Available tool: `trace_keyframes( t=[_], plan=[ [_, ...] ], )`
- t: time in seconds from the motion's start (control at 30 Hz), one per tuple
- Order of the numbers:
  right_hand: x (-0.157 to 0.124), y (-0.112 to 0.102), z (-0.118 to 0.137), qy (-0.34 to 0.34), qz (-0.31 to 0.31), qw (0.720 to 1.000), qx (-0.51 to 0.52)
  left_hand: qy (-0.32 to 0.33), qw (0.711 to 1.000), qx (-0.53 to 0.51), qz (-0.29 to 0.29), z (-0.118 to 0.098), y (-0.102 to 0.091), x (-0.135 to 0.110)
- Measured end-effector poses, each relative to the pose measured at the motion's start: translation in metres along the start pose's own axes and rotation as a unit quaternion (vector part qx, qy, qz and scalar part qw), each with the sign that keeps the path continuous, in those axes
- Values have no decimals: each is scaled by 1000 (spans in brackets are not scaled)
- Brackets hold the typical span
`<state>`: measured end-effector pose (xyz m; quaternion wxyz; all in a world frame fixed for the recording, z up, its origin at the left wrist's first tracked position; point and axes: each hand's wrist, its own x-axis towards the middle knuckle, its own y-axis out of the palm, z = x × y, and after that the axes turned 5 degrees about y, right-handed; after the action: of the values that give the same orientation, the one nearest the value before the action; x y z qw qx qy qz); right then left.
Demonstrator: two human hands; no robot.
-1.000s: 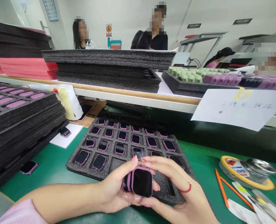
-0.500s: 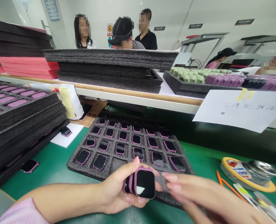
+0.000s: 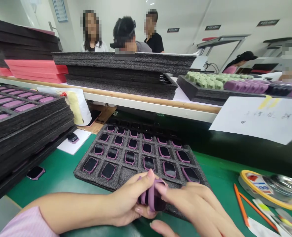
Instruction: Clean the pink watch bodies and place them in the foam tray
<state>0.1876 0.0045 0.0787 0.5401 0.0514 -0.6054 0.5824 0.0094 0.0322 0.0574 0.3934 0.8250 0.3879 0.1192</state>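
My left hand [image 3: 130, 202] holds a small stack of pink watch bodies [image 3: 152, 199] with dark screens, low in the middle of the view. My right hand [image 3: 197, 210] grips the front watch body of that stack between thumb and fingers, covering most of its screen. Just behind both hands lies a black foam tray [image 3: 118, 172] with rows of pockets, most holding pink watch bodies [image 3: 148, 162] screen up. The nearest pockets are hidden by my hands.
A tall stack of foam trays [image 3: 24, 128] with pink parts stands at the left. Loose watch bodies [image 3: 36, 172] lie on the green mat. A tape roll [image 3: 267, 189], orange pencils [image 3: 242, 205] and a paper sign [image 3: 259, 118] are at the right. Three people stand behind the shelf.
My right hand has come back onto the front watch body and now covers its screen. The stack has tilted more edge-on. The view has shifted slightly to the left.
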Motion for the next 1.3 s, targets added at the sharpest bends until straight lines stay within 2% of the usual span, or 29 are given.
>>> trace_keyframes(
  t=[0.1, 0.2, 0.33, 0.43, 0.53, 0.6, 0.7, 0.8, 0.9, 1.0, 1.1, 1.2, 1.3],
  plan=[
    [4, 5, -2, 65, 28, 997, 34, 35, 998, 43, 3, 3, 1, 1],
    [6, 2, -4, 101, 51, 990, 81, 29, 999, 16, -12, 0, 4, 2],
    [4, 0, -7, 95, 35, 989, 107, 0, 999, -24, -25, -7, 8, 0],
    [4, 0, -4, 87, 40, 990, 105, -29, 999, -1, -12, -7, 7, -2],
    [7, -5, -3, 46, 48, 994, 89, -30, 999, 32, -14, -5, 5, -2],
    [7, -11, -8, 32, 38, 997, 55, -9, 998, 36, -42, -5, 4, -1],
    [-4, -16, -28, 86, 27, 996, -20, 15, 991, 23, -130, -9, 5, 2],
    [-28, -12, -53, 150, 93, 983, -51, 15, 984, 27, -176, -14, 7, 4],
    [-44, -9, -64, 175, 158, 971, -43, 7, 985, 75, -157, -17, 8, 5],
    [-35, -15, -51, 173, 131, 976, -31, 1, 990, 89, -113, -18, 8, 4],
    [-9, -21, -23, 122, 75, 990, -9, -24, 994, 68, -77, -16, 7, 3],
    [13, -15, -2, 51, 62, 997, -22, -22, 993, 93, -67, -13, 7, 2],
    [22, -1, 4, 53, 52, 997, -6, 4, 991, 114, -73, -13, 9, 0]
  ],
)
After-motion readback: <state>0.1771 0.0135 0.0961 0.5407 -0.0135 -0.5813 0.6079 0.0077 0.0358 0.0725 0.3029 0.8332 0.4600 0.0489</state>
